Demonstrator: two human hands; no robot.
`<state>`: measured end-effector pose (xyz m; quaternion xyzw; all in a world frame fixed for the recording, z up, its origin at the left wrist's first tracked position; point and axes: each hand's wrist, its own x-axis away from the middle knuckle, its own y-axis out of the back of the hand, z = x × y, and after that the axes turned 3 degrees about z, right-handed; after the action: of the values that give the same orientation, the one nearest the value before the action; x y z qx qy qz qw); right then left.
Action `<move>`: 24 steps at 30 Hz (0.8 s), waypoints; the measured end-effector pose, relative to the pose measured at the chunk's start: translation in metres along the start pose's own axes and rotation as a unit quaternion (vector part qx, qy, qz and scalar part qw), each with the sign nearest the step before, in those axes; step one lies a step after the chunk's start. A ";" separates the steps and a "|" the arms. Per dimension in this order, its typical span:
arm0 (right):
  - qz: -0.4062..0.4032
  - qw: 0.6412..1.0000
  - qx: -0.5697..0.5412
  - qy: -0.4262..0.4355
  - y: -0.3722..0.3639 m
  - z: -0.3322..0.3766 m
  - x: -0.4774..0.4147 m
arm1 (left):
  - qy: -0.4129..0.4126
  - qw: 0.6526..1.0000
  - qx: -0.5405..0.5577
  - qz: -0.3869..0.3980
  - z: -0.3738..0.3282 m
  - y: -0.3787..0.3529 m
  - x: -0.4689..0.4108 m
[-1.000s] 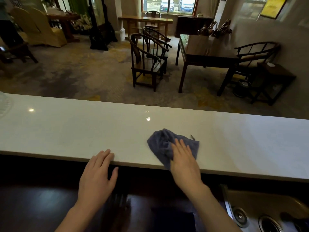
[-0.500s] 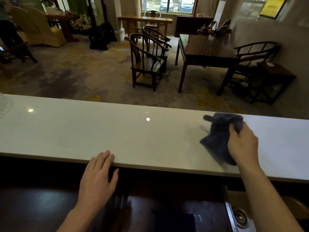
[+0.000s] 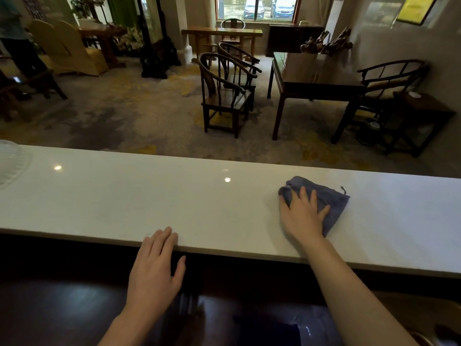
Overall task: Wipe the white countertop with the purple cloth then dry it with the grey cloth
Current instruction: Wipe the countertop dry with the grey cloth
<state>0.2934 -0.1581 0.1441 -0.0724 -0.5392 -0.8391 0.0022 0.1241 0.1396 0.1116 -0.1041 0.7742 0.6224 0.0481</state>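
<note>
No readable writing on anything near; yellow framed sign (image 3: 416, 8) on far wall too blurred to read. Left hand (image 3: 154, 269) flat, fingers loosely together, tips resting on near edge of white countertop (image 3: 149, 196), holding nothing. Right hand (image 3: 300, 216) spread open, palm pressed down on cloth (image 3: 331, 202), not gripping it. Cloth blue-purple, crumpled, small loop tag at far corner, lying right of centre on countertop. Beyond: dark wooden chairs (image 3: 225, 93), table (image 3: 314, 73), carpet
</note>
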 end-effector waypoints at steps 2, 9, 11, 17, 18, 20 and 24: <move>0.013 1.000 -0.003 0.022 -0.010 0.030 -0.006 | 0.000 1.000 0.004 0.002 0.000 0.001 0.000; 0.089 0.979 0.015 0.185 -0.051 0.123 -0.002 | -0.002 1.000 0.011 0.008 0.001 0.005 0.001; 0.116 0.962 0.023 0.244 -0.060 0.142 0.010 | -0.007 1.000 0.009 0.007 0.001 0.005 0.001; 0.146 0.922 0.053 0.355 -0.075 0.156 0.049 | -0.014 1.000 0.003 0.000 0.002 0.003 0.000; 0.144 0.918 0.057 0.365 -0.075 0.151 0.055 | -0.012 1.000 0.001 0.000 0.002 0.003 0.000; 0.139 0.909 0.066 0.388 -0.074 0.138 0.065 | -0.013 1.000 -0.003 0.000 0.002 0.003 0.000; 0.120 0.890 0.078 0.434 -0.063 0.103 0.077 | -0.013 1.000 -0.009 -0.001 0.001 0.003 0.000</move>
<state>0.2247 -0.0325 0.1384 0.2354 -0.5351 -0.7357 0.3420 0.1231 0.1409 0.1145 -0.0973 0.7677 0.6307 0.0583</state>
